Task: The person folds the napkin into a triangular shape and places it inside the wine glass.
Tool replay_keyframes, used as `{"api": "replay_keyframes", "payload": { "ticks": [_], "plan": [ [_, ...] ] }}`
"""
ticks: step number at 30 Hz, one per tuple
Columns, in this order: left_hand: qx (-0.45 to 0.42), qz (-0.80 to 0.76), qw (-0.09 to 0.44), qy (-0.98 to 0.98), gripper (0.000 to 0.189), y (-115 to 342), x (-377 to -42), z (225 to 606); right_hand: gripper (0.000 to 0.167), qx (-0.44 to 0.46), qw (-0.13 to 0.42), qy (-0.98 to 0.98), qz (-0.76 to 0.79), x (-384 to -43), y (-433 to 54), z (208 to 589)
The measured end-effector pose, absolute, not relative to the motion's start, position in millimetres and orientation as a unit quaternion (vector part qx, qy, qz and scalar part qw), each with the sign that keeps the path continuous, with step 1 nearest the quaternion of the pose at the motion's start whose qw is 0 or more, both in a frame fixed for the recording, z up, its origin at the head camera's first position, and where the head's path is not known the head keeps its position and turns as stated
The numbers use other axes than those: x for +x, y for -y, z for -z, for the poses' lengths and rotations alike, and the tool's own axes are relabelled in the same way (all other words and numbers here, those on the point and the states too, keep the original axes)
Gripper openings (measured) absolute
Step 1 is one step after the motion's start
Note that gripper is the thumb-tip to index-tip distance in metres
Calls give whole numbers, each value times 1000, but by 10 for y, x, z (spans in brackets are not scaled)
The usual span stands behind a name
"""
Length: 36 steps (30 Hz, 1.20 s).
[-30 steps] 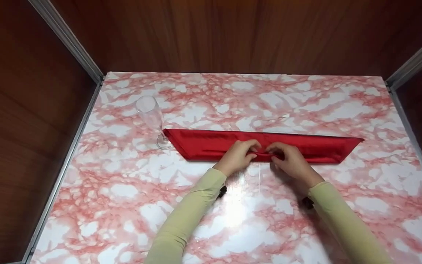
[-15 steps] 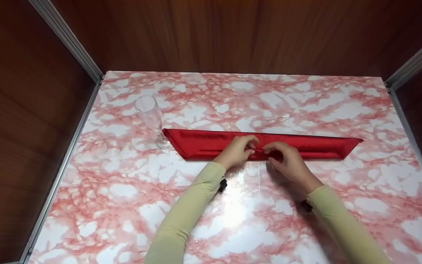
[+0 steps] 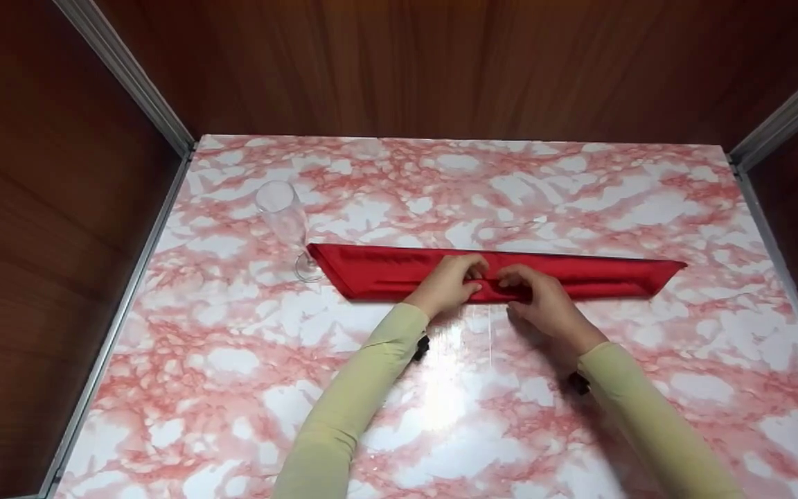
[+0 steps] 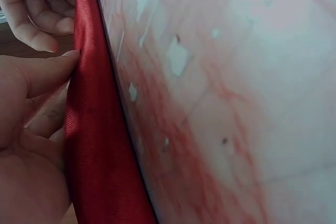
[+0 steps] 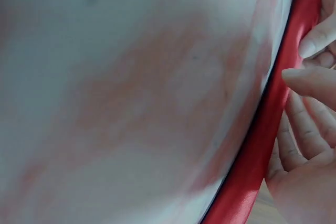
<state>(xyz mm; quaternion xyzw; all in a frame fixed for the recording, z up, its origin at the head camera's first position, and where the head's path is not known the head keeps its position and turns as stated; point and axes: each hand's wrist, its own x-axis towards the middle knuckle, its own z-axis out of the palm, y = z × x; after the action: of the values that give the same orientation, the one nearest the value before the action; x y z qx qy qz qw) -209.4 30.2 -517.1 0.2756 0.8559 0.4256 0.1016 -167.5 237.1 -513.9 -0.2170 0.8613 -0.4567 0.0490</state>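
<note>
A red satin napkin (image 3: 385, 267), folded into a long strip with slanted ends, lies across the table. At its near long edge, around the middle, my left hand (image 3: 444, 285) holds a fold between thumb and curled fingers. Just to the right, my right hand (image 3: 548, 301) has its thumb on the near side of the napkin and its bent fingers over the far side. Seen from the left wrist, the left thumb (image 4: 50, 72) presses the red edge. In the right wrist view the right thumb (image 5: 304, 81) lies against the napkin's edge, the other fingers partly behind it.
A clear champagne flute (image 3: 285, 220) stands by the napkin's left end, its foot close to the corner. Brown wood-look panels (image 3: 440, 69) with metal corner rails (image 3: 129, 76) enclose the back and sides of the red-and-white marbled table (image 3: 233, 388).
Both hands have shifted slightly away from me along with the fold. The right thumb and index finger have spread further apart. The flute stays where it was.
</note>
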Motion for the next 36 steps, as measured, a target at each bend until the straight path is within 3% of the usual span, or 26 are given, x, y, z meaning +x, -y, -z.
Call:
{"api": "replay_keyframes", "payload": {
  "ticks": [7, 18, 36],
  "plan": [
    [288, -370, 69, -880, 29, -280, -2046, 5113, 52, -204, 63, -865, 455, -1723, -2351, 5132],
    [316, -364, 72, -874, 41, -244, -1964, 5094, 54, -228, 47, -879, 415, -1788, -2354, 5152],
    [323, -358, 82, -873, 39, -235, -1961, 5057, 48, -200, 66, -879, 427, -1743, -2404, 5108]
  ]
}}
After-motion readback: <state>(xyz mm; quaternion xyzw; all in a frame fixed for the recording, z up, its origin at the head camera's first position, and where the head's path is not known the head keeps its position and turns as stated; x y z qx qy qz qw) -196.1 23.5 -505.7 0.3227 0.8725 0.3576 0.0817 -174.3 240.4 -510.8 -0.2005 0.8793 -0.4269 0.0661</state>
